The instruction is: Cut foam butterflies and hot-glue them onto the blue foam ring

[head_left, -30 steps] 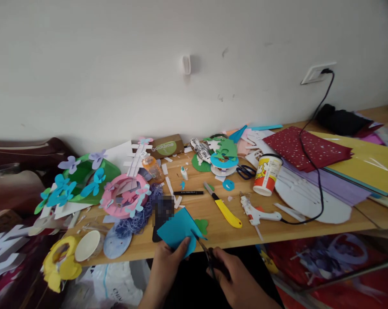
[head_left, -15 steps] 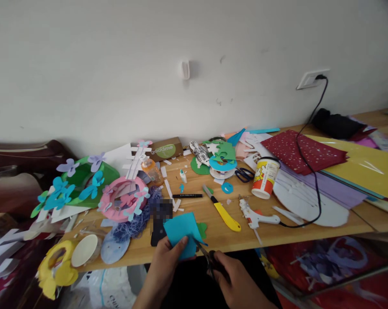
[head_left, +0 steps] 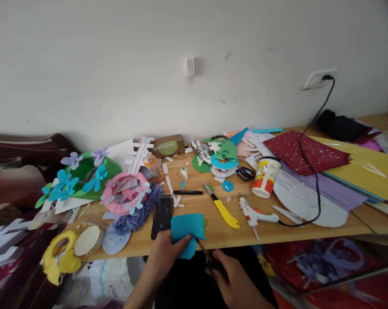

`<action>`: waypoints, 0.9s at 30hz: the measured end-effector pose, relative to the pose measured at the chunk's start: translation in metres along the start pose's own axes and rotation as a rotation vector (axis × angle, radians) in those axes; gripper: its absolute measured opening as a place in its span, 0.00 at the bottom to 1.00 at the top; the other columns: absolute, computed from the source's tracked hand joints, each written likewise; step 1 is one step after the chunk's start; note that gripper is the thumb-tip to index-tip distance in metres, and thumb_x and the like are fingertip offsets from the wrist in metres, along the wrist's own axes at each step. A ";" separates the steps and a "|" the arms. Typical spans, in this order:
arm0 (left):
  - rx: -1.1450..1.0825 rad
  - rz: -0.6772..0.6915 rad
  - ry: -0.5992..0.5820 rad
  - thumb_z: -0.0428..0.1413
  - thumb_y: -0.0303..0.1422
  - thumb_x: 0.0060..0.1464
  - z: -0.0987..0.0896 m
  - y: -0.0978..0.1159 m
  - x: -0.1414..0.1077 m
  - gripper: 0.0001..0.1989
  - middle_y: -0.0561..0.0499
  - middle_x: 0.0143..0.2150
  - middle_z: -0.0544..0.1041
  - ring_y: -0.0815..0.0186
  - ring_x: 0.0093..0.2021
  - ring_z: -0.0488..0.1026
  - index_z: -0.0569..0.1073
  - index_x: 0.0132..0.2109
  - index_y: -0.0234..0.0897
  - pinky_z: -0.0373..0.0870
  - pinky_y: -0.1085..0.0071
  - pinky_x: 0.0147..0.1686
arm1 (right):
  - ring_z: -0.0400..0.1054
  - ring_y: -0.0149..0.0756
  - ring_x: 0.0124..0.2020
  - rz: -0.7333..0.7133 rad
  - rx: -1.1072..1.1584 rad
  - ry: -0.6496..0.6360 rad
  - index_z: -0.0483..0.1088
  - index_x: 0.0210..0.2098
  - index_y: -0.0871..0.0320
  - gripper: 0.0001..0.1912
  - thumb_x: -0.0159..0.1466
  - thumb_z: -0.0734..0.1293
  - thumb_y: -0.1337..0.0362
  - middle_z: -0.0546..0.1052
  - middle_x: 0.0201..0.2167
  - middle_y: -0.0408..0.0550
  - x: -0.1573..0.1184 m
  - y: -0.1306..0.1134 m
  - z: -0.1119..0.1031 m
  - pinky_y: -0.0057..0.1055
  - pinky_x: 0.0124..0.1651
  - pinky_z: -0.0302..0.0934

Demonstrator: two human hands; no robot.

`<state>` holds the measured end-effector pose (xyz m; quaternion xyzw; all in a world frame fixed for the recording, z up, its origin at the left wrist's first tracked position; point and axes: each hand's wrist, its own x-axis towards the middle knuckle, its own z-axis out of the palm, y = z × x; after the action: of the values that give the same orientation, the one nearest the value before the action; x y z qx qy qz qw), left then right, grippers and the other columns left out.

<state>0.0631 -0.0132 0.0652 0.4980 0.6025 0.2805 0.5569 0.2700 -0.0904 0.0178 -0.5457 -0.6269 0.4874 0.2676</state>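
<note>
My left hand [head_left: 168,249] pinches a blue sheet of paper [head_left: 187,225] over the table's front edge, thumb on top. A cut runs into the sheet from its right side. My right hand [head_left: 230,274] is wrapped round the handles of a pair of dark scissors [head_left: 206,254], whose blades reach into that cut. A bit of green paper peeks out behind the sheet's right edge. Just beyond lie a black marker [head_left: 187,192], a yellow-handled knife [head_left: 224,210] and a dark phone [head_left: 161,219], partly blurred out.
A white glue gun [head_left: 256,215] lies at right, its black cord running to a wall socket [head_left: 319,78]. Near it stands a paper cup [head_left: 266,177]. Leftward are a pink paper ring [head_left: 112,206], an orange bottle [head_left: 153,165] and a white bowl [head_left: 88,240]. Navy scissors [head_left: 245,173] lie farther back.
The blue sheet has turned, and its upper part now stands away from the lower part along the cut. The scissors remain at its right side. The view has shifted slightly.
</note>
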 end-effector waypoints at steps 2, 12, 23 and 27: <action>-0.020 -0.012 -0.033 0.66 0.46 0.46 -0.002 0.002 0.001 0.20 0.47 0.26 0.79 0.66 0.24 0.72 0.80 0.31 0.30 0.66 0.75 0.24 | 0.71 0.40 0.39 0.003 -0.006 -0.009 0.68 0.41 0.60 0.09 0.63 0.59 0.67 0.77 0.38 0.54 -0.001 -0.001 0.001 0.32 0.44 0.63; -0.589 -0.230 -0.073 0.72 0.43 0.38 0.028 -0.011 -0.004 0.20 0.48 0.27 0.80 0.66 0.26 0.76 0.80 0.34 0.31 0.74 0.73 0.28 | 0.71 0.45 0.49 0.030 -0.049 0.045 0.67 0.51 0.62 0.18 0.65 0.56 0.65 0.76 0.47 0.60 0.002 0.019 0.011 0.37 0.53 0.62; -0.179 -0.087 -0.204 0.68 0.44 0.45 -0.005 0.001 0.000 0.19 0.48 0.24 0.80 0.67 0.23 0.74 0.79 0.32 0.30 0.71 0.74 0.27 | 0.73 0.44 0.47 0.031 -0.108 0.023 0.70 0.47 0.61 0.16 0.64 0.57 0.66 0.78 0.45 0.58 0.000 0.010 0.004 0.35 0.51 0.64; -0.610 -0.207 -0.142 0.72 0.38 0.41 0.008 -0.003 -0.004 0.17 0.47 0.31 0.82 0.66 0.30 0.78 0.80 0.36 0.31 0.76 0.72 0.34 | 0.73 0.46 0.49 0.035 -0.120 0.101 0.70 0.51 0.64 0.20 0.64 0.57 0.64 0.77 0.47 0.62 0.000 0.020 0.010 0.39 0.53 0.65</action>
<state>0.0690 -0.0194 0.0621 0.2628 0.4979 0.3542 0.7467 0.2698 -0.0950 -0.0041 -0.5956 -0.6309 0.4256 0.2571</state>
